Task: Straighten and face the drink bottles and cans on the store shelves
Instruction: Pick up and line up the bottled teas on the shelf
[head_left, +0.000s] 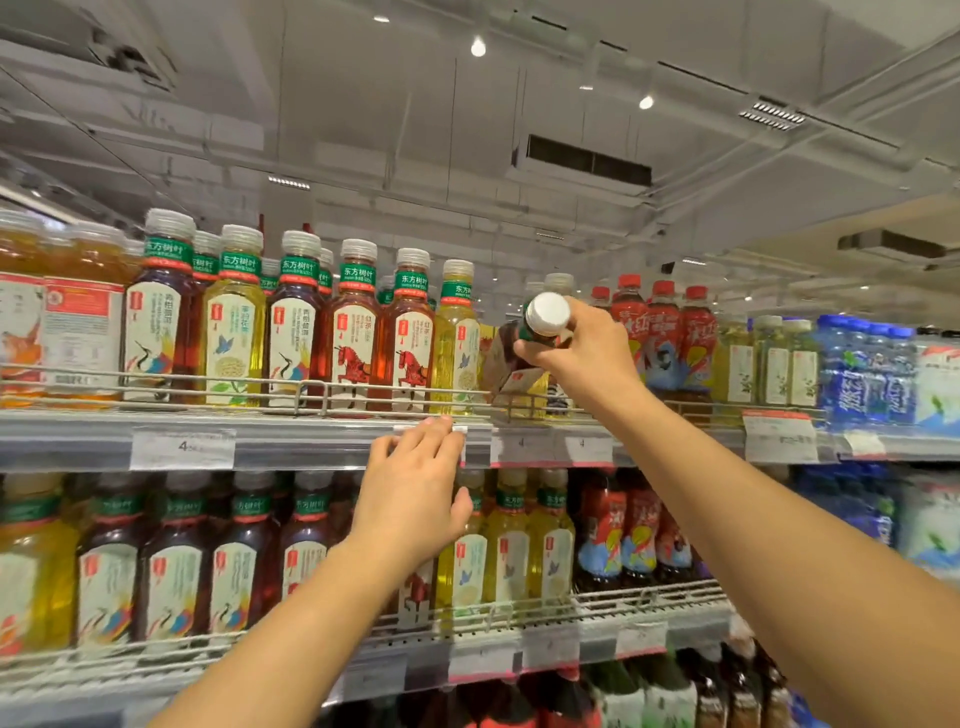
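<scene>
1. The tilted bottle (524, 353) in the right hand (587, 353) is partly hidden: fingers wrap its neck just under the white cap, and its lower body blurs into the packs behind it. It leans cap-toward-camera over the top shelf's wire rail (311, 392), in the gap between the yellow tea bottle (457, 338) and the red-capped bottles (660, 332).
2. The left hand (415, 488) lies flat with fingers straight and close together, fingertips touching the price strip (291, 441) on the top shelf's edge. It hides part of the bottles behind it on the middle shelf (519, 654).
3. The price labels are too blurred to read, apart from a "4" on one at the left.
4. The front row of the top shelf, left of the gap, shows six green-collared tea bottles upright with labels forward; more stand behind, their number unclear. Three red-capped bottles front the row right of the right hand.
5. Blue water packs (862, 374) at far right are cut off by the edge.
6. Three shelf levels show; the lowest is cut off at the bottom.
7. Above is a white ceiling with vents (587, 158) and small round lights.
</scene>
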